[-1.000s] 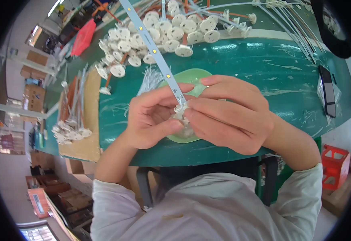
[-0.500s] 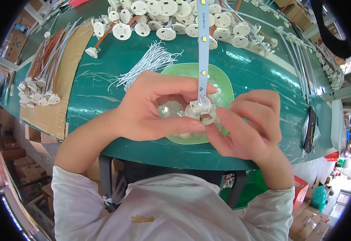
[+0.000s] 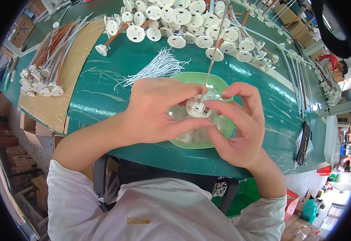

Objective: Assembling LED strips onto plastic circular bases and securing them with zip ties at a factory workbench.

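Observation:
Between my hands is a round white plastic cap (image 3: 198,107) with a thin LED strip (image 3: 213,56) standing up from it, now seen nearly edge-on. My left hand (image 3: 155,110) grips the cap from the left with thumb and fingers. From the right, the curled index finger of my right hand (image 3: 239,120) presses at the cap's wires, its thumb against the cap's lower side. Below them sits a light green bowl (image 3: 228,134) holding clear plastic parts, partly hidden by my hands. A bundle of white wires (image 3: 155,68) lies just beyond my left hand.
Many white caps on strips (image 3: 181,17) are piled across the table's far side. More strips lie on cardboard (image 3: 77,72) at the left. A dark flat object in plastic wrap (image 3: 303,142) rests near the right edge. Another person (image 3: 332,63) is at the far right.
The LED strip has turned from showing its face to nearly edge-on, and it leans right. My right index finger has come over onto the cap. The whole view has shifted slightly.

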The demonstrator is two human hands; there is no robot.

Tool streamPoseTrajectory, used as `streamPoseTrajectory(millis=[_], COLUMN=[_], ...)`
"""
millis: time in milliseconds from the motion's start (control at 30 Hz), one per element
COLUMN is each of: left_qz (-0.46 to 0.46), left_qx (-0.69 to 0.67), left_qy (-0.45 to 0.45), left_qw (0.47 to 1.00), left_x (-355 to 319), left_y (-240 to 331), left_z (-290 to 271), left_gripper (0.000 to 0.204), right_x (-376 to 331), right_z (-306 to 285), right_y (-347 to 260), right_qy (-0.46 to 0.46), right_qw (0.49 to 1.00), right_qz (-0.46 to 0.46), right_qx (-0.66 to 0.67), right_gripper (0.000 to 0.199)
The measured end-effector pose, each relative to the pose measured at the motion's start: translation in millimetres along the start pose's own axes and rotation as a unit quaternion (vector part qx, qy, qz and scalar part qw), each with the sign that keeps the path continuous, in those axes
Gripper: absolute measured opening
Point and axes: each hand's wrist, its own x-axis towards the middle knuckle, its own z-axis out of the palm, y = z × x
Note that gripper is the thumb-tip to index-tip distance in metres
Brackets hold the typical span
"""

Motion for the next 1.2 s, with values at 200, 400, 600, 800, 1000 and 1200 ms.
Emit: streamPoseTrajectory(millis=[200,400,600,800,1000,1200], left_qz=[0.055,0.047,0.083,0.092,0.086,0.071], left_qx=[0.084,0.100,0.109,0.113,0.104,0.092], left_qy=[0.038,0.037,0.064,0.073,0.073,0.066], left_qw=[0.994,0.993,0.989,0.987,0.988,0.991], left_x=[0.3,-3.7,-4.9,-9.4,-8.9,-7.6], left_y=[0.7,-2.3,-2.7,-2.5,2.3,4.0], left_z=[-1.3,2.7,5.0,8.1,9.9,11.4], left_gripper=[0.044,0.041,0.041,0.044,0.042,0.039], right_x=[2.3,4.4,4.9,2.7,2.5,5.0], right_z=[-3.7,-3.6,-2.2,2.5,1.1,2.0], right_y=[-4.4,-4.5,-7.1,-8.5,-1.7,-6.9], right_qy=[-0.050,-0.060,-0.047,-0.040,-0.039,-0.023], right_qw=[0.964,0.905,0.917,0.906,0.925,0.928], right_qz=[0.139,0.243,0.244,0.268,0.287,0.302], right_qx=[0.221,0.344,0.311,0.324,0.245,0.216], right_gripper=[0.048,0.045,0.036,0.028,0.013,0.010])
